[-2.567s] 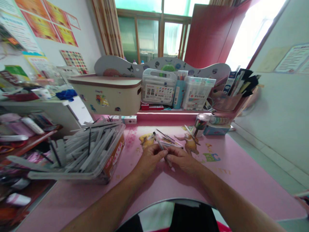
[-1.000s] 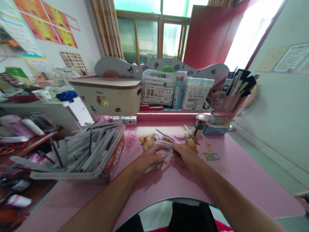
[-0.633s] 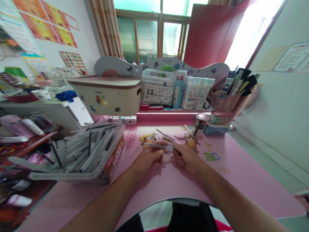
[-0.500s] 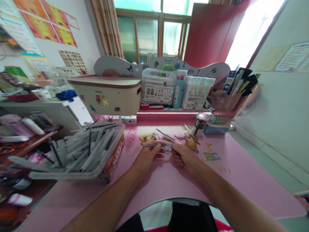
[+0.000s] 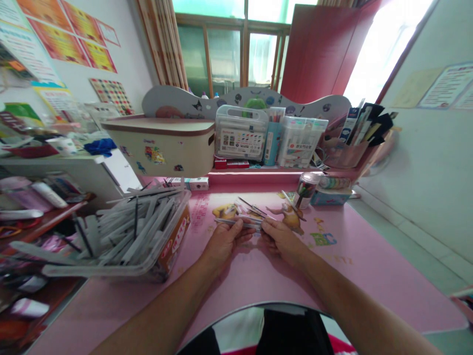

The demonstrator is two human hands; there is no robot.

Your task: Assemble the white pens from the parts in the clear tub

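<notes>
Over the middle of the pink desk (image 5: 236, 281), my left hand (image 5: 229, 241) pinches slim, clear pen-like tubes (image 5: 248, 224) between thumb and fingers. My right hand (image 5: 278, 236) grips their right end, thumb on top. The tubes lie roughly level, pointing left past my left hand; their exact number is hard to make out. Just beyond the hands, a dark thin rod (image 5: 252, 207) and a few pale thin pieces lie loose on the desk. A clear plastic bin (image 5: 99, 270) at the left is heaped with long whitish plastic sleeves or tubes and some dark thin rods.
A clear jar of pens (image 5: 306, 191) stands at the back right, beside a blue box (image 5: 331, 197). On the shelf behind are a cream storage box (image 5: 166, 148), a clear marker case (image 5: 242, 135) and another marker box (image 5: 301, 143). The desk's front edge curves inward before my lap.
My hands stay almost in place, both still holding the tubes, with only a slight shift of the fingers. The whole view has moved a few pixels.
</notes>
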